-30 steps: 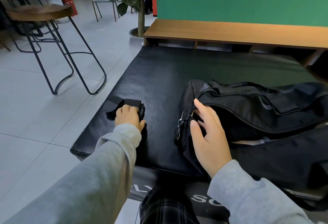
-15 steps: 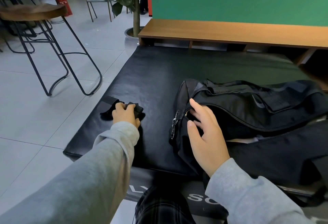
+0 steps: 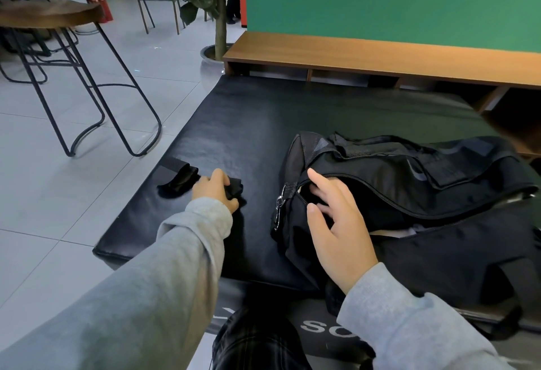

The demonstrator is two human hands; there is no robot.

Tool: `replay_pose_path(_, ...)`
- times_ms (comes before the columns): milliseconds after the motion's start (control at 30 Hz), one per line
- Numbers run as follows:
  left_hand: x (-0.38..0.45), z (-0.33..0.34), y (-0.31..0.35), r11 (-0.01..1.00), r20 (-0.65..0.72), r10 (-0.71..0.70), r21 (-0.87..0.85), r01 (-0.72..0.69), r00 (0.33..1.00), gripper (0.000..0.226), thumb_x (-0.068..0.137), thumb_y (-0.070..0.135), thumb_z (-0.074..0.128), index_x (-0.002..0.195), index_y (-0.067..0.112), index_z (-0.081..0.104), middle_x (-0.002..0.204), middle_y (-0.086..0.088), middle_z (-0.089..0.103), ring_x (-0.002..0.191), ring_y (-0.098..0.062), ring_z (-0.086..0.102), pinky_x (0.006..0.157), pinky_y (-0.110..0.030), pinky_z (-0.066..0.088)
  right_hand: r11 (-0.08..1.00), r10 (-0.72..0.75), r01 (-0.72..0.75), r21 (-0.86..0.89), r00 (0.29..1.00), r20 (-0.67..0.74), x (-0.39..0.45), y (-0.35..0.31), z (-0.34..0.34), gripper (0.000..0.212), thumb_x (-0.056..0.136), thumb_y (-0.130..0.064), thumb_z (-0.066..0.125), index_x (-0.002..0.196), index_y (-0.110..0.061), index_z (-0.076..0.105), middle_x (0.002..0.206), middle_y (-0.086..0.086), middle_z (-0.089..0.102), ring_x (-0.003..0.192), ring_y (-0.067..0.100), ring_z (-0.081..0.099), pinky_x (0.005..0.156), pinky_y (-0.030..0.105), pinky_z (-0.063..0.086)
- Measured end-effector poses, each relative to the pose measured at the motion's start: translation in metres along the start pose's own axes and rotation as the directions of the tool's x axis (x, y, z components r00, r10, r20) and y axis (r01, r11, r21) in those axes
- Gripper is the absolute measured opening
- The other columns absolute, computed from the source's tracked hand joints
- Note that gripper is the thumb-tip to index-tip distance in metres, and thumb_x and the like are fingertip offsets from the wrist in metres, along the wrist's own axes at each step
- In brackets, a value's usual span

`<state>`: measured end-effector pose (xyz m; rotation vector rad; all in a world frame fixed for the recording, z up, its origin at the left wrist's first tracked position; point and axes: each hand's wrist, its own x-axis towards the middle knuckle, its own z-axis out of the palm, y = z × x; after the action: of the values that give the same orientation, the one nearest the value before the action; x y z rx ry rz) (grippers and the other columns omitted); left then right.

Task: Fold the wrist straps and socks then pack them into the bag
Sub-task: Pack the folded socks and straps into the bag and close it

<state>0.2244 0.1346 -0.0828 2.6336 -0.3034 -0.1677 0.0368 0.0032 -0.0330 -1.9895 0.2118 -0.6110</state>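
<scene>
A black duffel bag point(image 3: 409, 194) lies on a black padded mat point(image 3: 248, 123), its top zipper partly undone. My right hand point(image 3: 333, 223) rests on the bag's left end, fingers curled into the zipper opening and holding its edge. My left hand point(image 3: 215, 191) grips a small folded black item point(image 3: 234, 189) low over the mat, left of the bag. Another black fabric piece point(image 3: 180, 179), rolled and crumpled, lies on the mat just left of that hand. Whether each piece is a strap or a sock is unclear.
A wooden bench point(image 3: 380, 56) runs along the green wall behind the mat. A bar stool with black metal legs point(image 3: 87, 82) stands on the tiled floor to the left. A potted plant point(image 3: 219, 18) stands beyond the mat's far left corner.
My left hand has carried the folded black item to the right, away from the other fabric piece. My right hand stays at the bag's zipper opening.
</scene>
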Motion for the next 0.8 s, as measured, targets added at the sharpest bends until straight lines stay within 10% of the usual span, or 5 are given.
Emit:
replay_pose_path(400,-0.089,-0.008,0.021,0.851,-0.141,-0.015,-0.522,-0.062,0.99,0.03,0.08,0.008,0.067,0.097,0.022,0.047,0.097,0.001,0.056,0.077,-0.013,0.051,0.059,-0.01,0.033,0.999,0.031,-0.031,0.009,1.0,0.002,-0.019,-0.014,-0.011,0.047,0.093,-0.004,0.045,0.11,-0.047,0.053,0.116,-0.022,0.056,0.112,-0.004,0.05,0.09,0.011,0.04)
replay_pose_path(800,-0.154,-0.039,0.07,0.616,-0.329,0.413,-0.587,-0.526,0.85,0.035,0.069,0.021,0.068,0.093,0.036,0.047,0.122,0.01,0.056,0.114,-0.009,0.053,0.094,-0.025,0.043,0.985,0.04,-0.053,0.165,0.996,0.084,-0.034,-0.04,-0.02,0.047,0.098,-0.019,0.046,0.118,-0.06,0.038,0.127,-0.022,0.05,0.113,-0.016,0.044,0.086,0.001,0.035)
